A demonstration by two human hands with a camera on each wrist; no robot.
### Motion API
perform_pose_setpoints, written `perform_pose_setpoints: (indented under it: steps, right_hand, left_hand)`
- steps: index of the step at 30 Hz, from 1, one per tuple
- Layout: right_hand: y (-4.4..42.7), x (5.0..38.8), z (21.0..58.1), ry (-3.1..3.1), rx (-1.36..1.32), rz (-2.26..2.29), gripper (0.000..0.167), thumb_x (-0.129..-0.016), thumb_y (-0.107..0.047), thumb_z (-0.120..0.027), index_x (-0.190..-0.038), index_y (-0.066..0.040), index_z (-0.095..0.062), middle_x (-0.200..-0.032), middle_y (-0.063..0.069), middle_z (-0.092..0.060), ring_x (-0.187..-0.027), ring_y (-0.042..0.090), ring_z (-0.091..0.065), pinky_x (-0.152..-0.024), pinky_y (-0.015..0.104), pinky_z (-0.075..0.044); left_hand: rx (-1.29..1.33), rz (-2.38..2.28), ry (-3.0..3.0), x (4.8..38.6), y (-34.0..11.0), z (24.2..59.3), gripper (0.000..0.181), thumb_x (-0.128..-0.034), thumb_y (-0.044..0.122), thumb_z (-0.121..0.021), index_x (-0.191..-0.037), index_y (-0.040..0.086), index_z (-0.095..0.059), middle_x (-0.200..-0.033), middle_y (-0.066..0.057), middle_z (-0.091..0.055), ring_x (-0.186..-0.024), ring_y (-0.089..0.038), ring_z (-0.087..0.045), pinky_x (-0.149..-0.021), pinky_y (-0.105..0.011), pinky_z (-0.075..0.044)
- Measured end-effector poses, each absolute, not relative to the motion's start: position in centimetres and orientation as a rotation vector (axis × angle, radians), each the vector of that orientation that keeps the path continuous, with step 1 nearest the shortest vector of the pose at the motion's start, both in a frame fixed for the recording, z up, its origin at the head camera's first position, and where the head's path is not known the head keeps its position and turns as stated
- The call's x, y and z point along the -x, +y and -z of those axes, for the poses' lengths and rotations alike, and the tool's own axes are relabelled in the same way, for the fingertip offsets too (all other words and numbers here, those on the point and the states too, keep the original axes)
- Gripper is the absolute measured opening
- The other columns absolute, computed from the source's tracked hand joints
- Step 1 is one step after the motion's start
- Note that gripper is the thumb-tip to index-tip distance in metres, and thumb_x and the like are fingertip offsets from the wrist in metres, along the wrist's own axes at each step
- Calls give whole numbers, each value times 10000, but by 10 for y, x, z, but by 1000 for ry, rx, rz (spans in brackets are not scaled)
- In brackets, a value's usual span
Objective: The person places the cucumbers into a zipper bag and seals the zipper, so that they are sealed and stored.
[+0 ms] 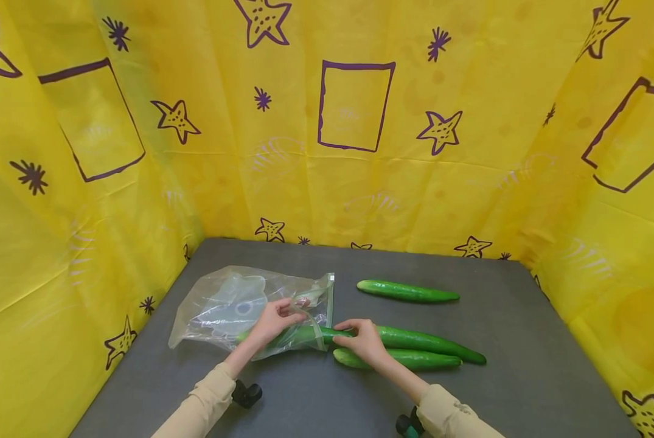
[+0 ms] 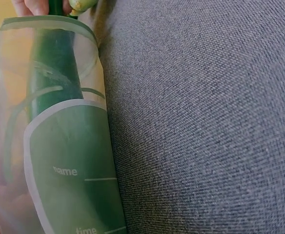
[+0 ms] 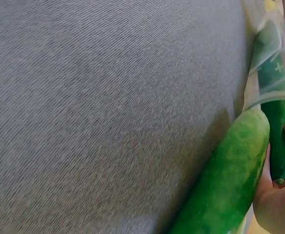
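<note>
A clear zip bag (image 1: 206,304) with a pale printed label lies on the left of the table, its mouth facing right. My left hand (image 1: 272,319) pinches the film near the mouth. One cucumber (image 1: 307,333) lies mostly inside the bag; its near end sticks out through the mouth. My right hand (image 1: 364,342) grips that end between thumb and fingers. In the right wrist view, the held cucumber (image 3: 278,131) passes under the bag's rim. Another cucumber (image 3: 225,180) lies beside that hand. The left wrist view shows the bag's label (image 2: 74,156) over the cucumber, with the left fingers mostly hidden.
Two cucumbers lie right of the bag, a long one (image 1: 436,344) and a shorter one (image 1: 414,359) in front. A further cucumber (image 1: 409,291) lies farther back. Yellow patterned cloth (image 1: 359,182) walls the grey table (image 1: 316,401) at the back and sides.
</note>
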State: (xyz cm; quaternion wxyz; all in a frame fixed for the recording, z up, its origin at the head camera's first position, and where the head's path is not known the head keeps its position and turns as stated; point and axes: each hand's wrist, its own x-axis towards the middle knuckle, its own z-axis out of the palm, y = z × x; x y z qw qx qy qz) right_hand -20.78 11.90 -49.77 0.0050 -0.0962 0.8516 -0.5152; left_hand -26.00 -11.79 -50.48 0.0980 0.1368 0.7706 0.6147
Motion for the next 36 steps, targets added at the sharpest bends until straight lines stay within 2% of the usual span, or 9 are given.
perform_pose_setpoints:
  steps: [5, 10, 14, 21, 25, 30, 33, 36]
  right_hand:
    - [111, 210, 499, 2685, 316, 1593, 197, -764, -123, -770, -938, -35, -743, -926, 124, -736, -746, 142, -653, -594, 186, -469]
    - [105, 212, 499, 2707, 357, 1533, 204, -774, -163, -770, -949, -60, -749, -963, 97, -736, -841, 218, -670, -670, 226, -505]
    - [100, 214, 499, 2722, 390, 1488, 177, -766, -141, -765, -931, -78, -756, -963, 90, -736, -813, 186, -654, -664, 234, -507]
    - [91, 219, 500, 2690, 384, 1483, 227, -692, -15, -719, -917, -26, -747, -901, 120, -740, -778, 186, -680, -611, 202, -510]
    - [89, 224, 502, 2668, 384, 1486, 226, -690, -23, -726, -915, -22, -746, -873, 115, -740, -743, 135, -670, -593, 193, -506]
    - [86, 226, 502, 2613, 390, 1511, 227, -712, -108, -789, -906, -2, -740, -846, 129, -738, -692, 93, -664, -562, 176, -495]
    - [84, 228, 503, 2576, 416, 1505, 224, -731, -112, -788, -912, 9, -732, -859, 142, -737, -724, 122, -682, -569, 173, -496]
    - [83, 229, 505, 2546, 460, 1474, 214, -751, -91, -770, -937, 4, -727, -875, 148, -736, -771, 160, -692, -589, 170, -495]
  left_hand:
    - [-434, -1824, 2257, 260, -119, 504, 344, -882, 140, -672, -1163, -48, -609, -1183, -263, -629, -935, -34, -662, -750, -178, -518]
    - [-438, -1817, 2249, 260, -120, 503, 386, -889, 152, -664, -1222, -30, -594, -1245, -271, -591, -1053, -208, -658, -793, -208, -531]
    - [-419, -1811, 2261, 260, -119, 503, 376, -893, 140, -658, -1225, -26, -596, -1290, -259, -565, -1122, -319, -615, -830, -266, -542]
    - [-434, -1825, 2248, 258, -117, 497, 360, -884, 127, -666, -1199, -37, -606, -1252, -250, -597, -1080, -241, -641, -765, -183, -522]
    - [-448, -1821, 2251, 251, -116, 481, 355, -887, 85, -653, -1202, -67, -594, -1259, -273, -581, -1073, -218, -645, -759, -176, -518]
    - [-446, -1800, 2280, 244, -114, 469, 355, -886, 86, -655, -1190, -85, -591, -1254, -279, -581, -1097, -276, -634, -758, -168, -513]
    - [-435, -1794, 2277, 244, -114, 467, 353, -888, 83, -651, -1194, -83, -590, -1259, -283, -576, -1118, -331, -614, -760, -171, -514]
    - [-434, -1799, 2268, 246, -114, 471, 352, -891, 81, -646, -1194, -87, -586, -1255, -293, -573, -1105, -321, -624, -759, -178, -517]
